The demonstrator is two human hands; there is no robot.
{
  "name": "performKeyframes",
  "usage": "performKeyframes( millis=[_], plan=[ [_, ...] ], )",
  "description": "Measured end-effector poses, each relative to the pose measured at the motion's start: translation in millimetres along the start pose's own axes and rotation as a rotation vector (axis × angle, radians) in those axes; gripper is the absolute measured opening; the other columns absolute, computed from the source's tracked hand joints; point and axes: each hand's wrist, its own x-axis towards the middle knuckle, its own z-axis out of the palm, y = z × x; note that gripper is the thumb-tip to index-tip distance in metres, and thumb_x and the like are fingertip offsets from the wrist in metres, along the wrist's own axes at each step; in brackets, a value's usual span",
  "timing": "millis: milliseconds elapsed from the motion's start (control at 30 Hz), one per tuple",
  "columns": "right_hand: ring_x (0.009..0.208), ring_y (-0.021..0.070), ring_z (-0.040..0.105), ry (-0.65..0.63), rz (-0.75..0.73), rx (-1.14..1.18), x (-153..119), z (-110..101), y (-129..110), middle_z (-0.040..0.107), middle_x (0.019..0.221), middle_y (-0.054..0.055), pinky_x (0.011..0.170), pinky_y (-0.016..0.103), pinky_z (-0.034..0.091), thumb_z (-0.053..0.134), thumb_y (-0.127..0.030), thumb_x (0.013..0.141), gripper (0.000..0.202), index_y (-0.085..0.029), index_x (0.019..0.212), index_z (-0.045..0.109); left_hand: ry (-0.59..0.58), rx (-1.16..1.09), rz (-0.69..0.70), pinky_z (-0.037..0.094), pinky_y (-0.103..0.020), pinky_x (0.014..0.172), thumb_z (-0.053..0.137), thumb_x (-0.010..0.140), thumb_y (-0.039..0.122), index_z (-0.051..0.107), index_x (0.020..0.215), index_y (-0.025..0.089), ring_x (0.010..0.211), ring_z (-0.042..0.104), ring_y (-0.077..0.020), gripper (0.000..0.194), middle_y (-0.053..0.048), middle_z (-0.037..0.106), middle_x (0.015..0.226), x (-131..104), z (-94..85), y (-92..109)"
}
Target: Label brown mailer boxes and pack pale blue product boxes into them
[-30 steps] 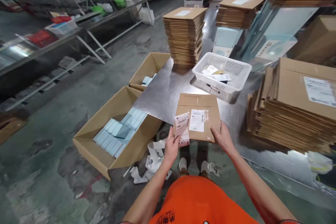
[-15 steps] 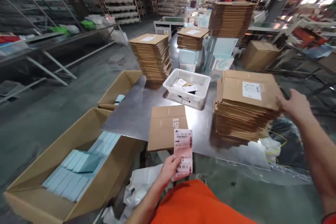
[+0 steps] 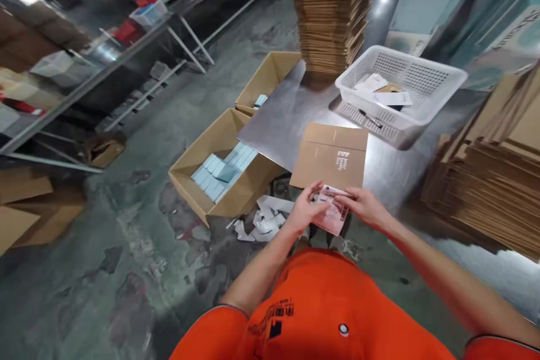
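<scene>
Between my two hands is a pinkish printed shipping label [image 3: 333,219], held just off the near edge of the metal table [image 3: 274,129]. My left hand [image 3: 310,208] grips its left side, thumb on the face. At its upper right, my right hand [image 3: 365,205] pinches the label with closed fingers. Just beyond the hands, a flat brown cardboard box [image 3: 324,152] with white lettering lies on the table and reaches its near edge.
A white plastic basket [image 3: 439,95] holding papers stands behind the flat box, with a pen beside it. Stacks of flattened cartons rise at the back [image 3: 320,17] and right [image 3: 489,180]. An open carton [image 3: 194,163] of light-blue boxes sits left on the floor, near crumpled white paper [image 3: 268,222].
My right hand has left the carton stack on the right and come to the label in my left hand. The view has turned left and down.
</scene>
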Motion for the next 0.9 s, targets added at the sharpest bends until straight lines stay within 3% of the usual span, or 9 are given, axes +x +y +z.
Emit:
performKeyframes(
  millis=[67,167,267,400,533,600,700,800,900],
  plan=[
    [0.059,0.0161,0.052,-0.007,0.028,0.002,1.4,9.0,-0.7,0.057,0.062,0.000,0.053,0.027,0.038,0.053,-0.069,0.086,0.053,-0.020,0.068,0.060,0.111,0.013,0.001,0.050,-0.026,0.076,0.079,0.070,0.040,0.070,0.088,0.015,0.083,0.064,-0.0175,0.032,-0.004,0.071,0.086,13.6,-0.6,-0.8],
    [0.071,0.0197,0.060,0.073,0.012,-0.062,11.2,14.4,5.6,0.067,0.077,0.004,0.064,0.030,0.044,0.055,-0.058,0.088,0.041,-0.020,0.084,0.068,0.185,0.046,-0.046,0.041,-0.021,0.059,0.079,0.069,0.042,0.056,0.062,0.017,0.060,0.049,-0.0098,0.035,0.005,0.054,0.059,33.0,-0.2,-18.9],
    [0.079,0.0235,0.062,0.139,-0.015,-0.201,43.4,9.0,25.7,0.068,0.080,0.007,0.076,0.036,0.048,0.053,-0.050,0.090,0.033,-0.022,0.079,0.066,0.182,0.060,-0.188,0.038,-0.020,0.055,0.081,0.068,0.043,0.052,0.060,0.018,0.056,0.046,-0.0085,0.038,0.007,0.050,0.054,43.7,-4.6,-49.7],
    [0.100,0.0323,0.062,0.257,0.036,-0.476,111.8,-6.0,51.3,0.070,0.102,0.014,0.091,0.046,0.049,0.059,-0.041,0.088,0.024,-0.022,0.095,0.069,0.133,0.047,-0.319,0.048,-0.025,0.062,0.085,0.061,0.032,0.067,0.077,0.015,0.063,0.059,-0.0137,0.030,0.001,0.068,0.068,34.3,-16.5,-92.0],
    [0.120,0.0467,0.053,0.173,0.114,-0.718,151.4,-15.9,61.4,0.063,0.129,0.022,0.102,0.063,0.041,0.077,-0.040,0.078,0.062,-0.017,0.133,0.062,0.139,0.080,-0.401,0.051,-0.031,0.062,0.086,0.058,0.033,0.072,0.071,0.012,0.059,0.062,-0.0181,0.028,-0.002,0.069,0.062,-1.9,-38.5,-117.4],
    [0.128,0.0505,0.047,0.193,0.088,-0.746,155.3,-16.0,65.0,0.055,0.141,0.024,0.106,0.069,0.034,0.076,-0.041,0.080,0.076,-0.017,0.148,0.051,0.168,0.099,-0.398,0.052,-0.032,0.061,0.085,0.061,0.038,0.072,0.065,0.012,0.058,0.063,-0.0197,0.029,-0.003,0.068,0.058,-17.9,-54.6,-119.3],
    [0.140,0.0426,0.041,0.203,-0.011,-0.735,157.7,-1.7,70.3,0.047,0.152,0.022,0.115,0.062,0.031,0.057,-0.035,0.093,0.065,-0.014,0.153,0.043,0.265,0.126,-0.324,0.056,-0.035,0.072,0.078,0.071,0.043,0.077,0.076,0.012,0.075,0.070,-0.0243,0.031,-0.007,0.077,0.074,-15.1,-78.8,-109.6],
    [0.149,0.0374,0.032,0.188,-0.047,-0.728,155.2,32.0,73.1,0.043,0.157,0.023,0.123,0.058,0.021,0.047,-0.033,0.097,0.059,-0.005,0.149,0.044,0.340,0.158,-0.206,0.055,-0.037,0.093,0.069,0.082,0.040,0.078,0.102,0.013,0.102,0.071,-0.0266,0.034,-0.011,0.079,0.107,21.4,-92.6,-93.6],
    [0.153,0.0385,0.023,0.100,-0.151,-0.718,128.8,63.7,75.9,0.035,0.161,0.024,0.125,0.061,0.009,0.050,-0.040,0.096,0.066,-0.003,0.150,0.043,0.309,0.191,-0.092,0.048,-0.038,0.108,0.066,0.085,0.031,0.075,0.114,0.014,0.121,0.066,-0.0268,0.035,-0.012,0.073,0.127,58.1,-92.4,-80.1]
  ],
)
